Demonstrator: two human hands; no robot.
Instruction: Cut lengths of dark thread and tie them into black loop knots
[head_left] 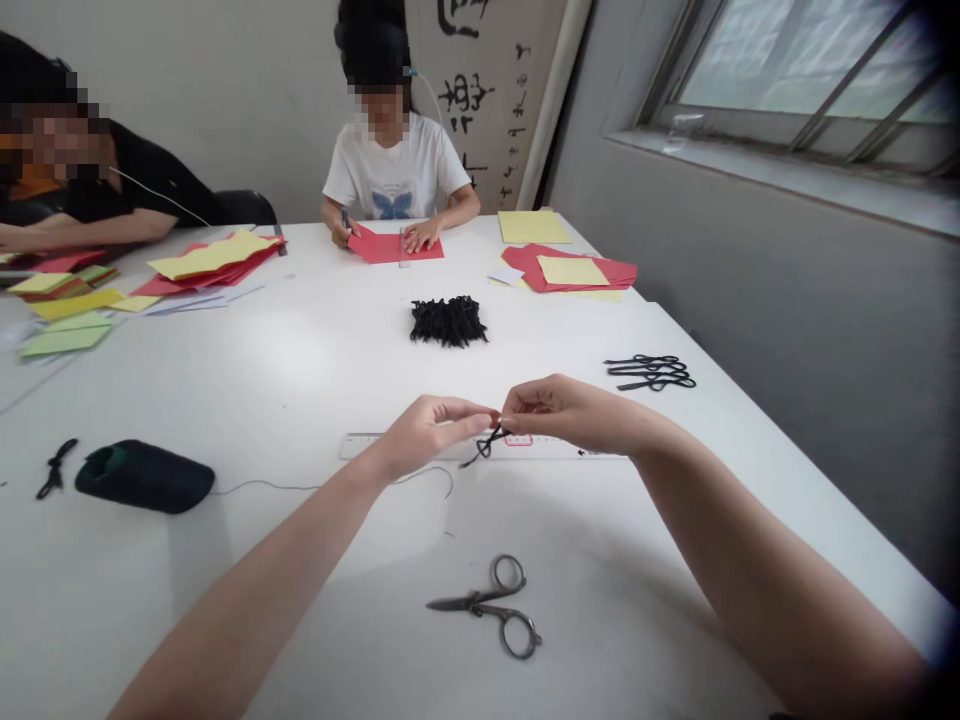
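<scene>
Fingertips of my left hand (pixel 431 430) and my right hand (pixel 566 410) meet above the table, both pinching a looped black cord (pixel 486 446) whose loop and ends hang below. A clear ruler (pixel 364 445) lies flat under the hands, partly covered by them. Closer to me rest metal scissors (pixel 480 603), their handles spread apart. To the left, a spool of dark thread (pixel 146 476) lies on its side, and a loose thread (pixel 277 486) trails from it toward my left wrist. Which fingers carry the cord's weight is hard to see.
A bundle of black cords (pixel 448 321) lies beyond my hands, and several looped cords (pixel 651 372) lie at the right. One knotted cord (pixel 57 468) is far left. Across the table, a person (pixel 394 160) handles red paper (pixel 382 247); another person sits at left near paper stacks (pixel 214 262).
</scene>
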